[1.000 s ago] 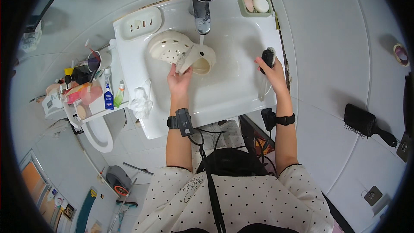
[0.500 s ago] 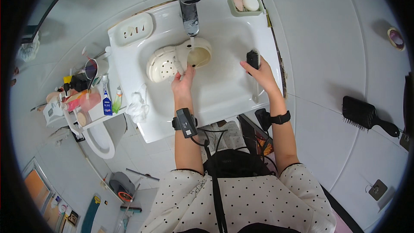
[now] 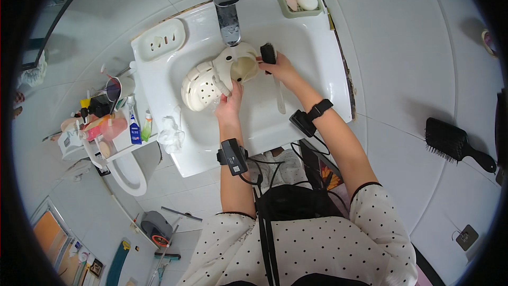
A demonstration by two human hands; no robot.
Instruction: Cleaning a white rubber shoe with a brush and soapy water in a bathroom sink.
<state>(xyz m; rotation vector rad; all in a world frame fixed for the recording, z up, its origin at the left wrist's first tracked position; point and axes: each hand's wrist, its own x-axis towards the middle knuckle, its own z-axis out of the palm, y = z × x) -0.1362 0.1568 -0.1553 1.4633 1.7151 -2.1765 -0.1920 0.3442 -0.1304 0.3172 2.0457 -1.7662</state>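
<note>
A cream clog (image 3: 203, 86) with round holes in its toe and a heel strap lies tilted in the white sink (image 3: 296, 122), under the faucet (image 3: 227, 18). My left hand (image 3: 229, 103) is closed on the clog's near side, by the strap. At the clog's heel end, my right hand (image 3: 279, 68) grips a scrub brush (image 3: 269, 55) with black bristles and a pale, see-through handle that points down toward the basin. The right fingers are at the heel's edge; whether they touch it I cannot tell.
A green soap box (image 3: 300, 4) with two soaps sits at the back right corner. Back left is a white soap dish (image 3: 159, 39). A crumpled white cloth (image 3: 170, 135) lies on the left rim, beside a shelf with tubes (image 3: 134, 127) and bottles. A black hairbrush (image 3: 450, 140) hangs on the right wall.
My right hand has carried the brush leftward from the sink's right side to the clog's heel. The clog has tilted slightly in my left hand, its toe lower.
</note>
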